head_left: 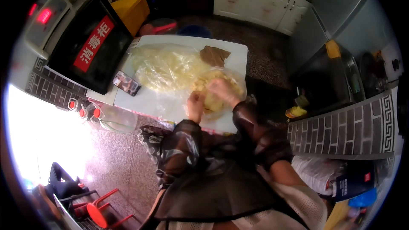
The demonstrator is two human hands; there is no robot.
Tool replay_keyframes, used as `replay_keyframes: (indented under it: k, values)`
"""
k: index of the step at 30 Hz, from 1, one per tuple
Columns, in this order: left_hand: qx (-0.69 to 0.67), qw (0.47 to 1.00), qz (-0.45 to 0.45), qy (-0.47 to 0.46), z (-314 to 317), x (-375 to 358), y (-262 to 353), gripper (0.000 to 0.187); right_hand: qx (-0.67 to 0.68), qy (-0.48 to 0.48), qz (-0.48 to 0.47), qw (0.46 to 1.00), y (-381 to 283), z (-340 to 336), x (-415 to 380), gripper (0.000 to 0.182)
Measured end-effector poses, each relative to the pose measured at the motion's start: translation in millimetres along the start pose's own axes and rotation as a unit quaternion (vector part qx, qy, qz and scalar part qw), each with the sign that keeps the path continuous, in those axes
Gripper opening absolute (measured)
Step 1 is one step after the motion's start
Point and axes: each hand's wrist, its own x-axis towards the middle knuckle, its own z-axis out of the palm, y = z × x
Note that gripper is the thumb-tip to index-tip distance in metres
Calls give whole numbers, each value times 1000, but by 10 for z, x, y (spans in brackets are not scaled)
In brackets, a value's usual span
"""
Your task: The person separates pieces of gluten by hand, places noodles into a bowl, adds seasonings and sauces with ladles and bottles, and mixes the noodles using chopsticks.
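A clear bowl (209,110) of pale yellow pieces stands near the front right of the white table. My right hand (223,91) is closed over the pieces, slightly blurred; what it holds, if anything, is hidden. At the bowl's left side is my left hand (195,105), fingers curled in; I cannot make out whether they grip the rim or a piece. Behind and left of the bowl lies a large clear plastic bag (164,68) with pale yellow contents. A brown crumpled sheet (214,55), paper or cloth, rests at the back right. Dark sheer sleeves cover both forearms.
The white table (166,104) carries a phone (126,83) at its left edge. Beyond that stands a black cabinet (91,44) with a red label. Large plastic bottles (113,117) stand on the floor at left. A red stool (99,215) is at lower left, a fridge (336,12) at right.
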Motion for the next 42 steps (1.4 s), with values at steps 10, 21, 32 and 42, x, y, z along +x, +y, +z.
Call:
replay_keyframes:
  k: [10,21,32,42]
  values:
    - [-18,999,43,8,-51,47,-18,19,185,-45,63,980,-171,-92,-194,18]
    - [-94,994,40,-49,15,66,-45,26,-2,-123,97,988,-73,-162,-104,28]
    - [-18,1000,1,6,38,51,-81,25,84,-111,146,980,96,-139,-67,46]
    - [64,998,-17,6,68,-16,3,24,184,-36,-2,982,464,-123,21,48]
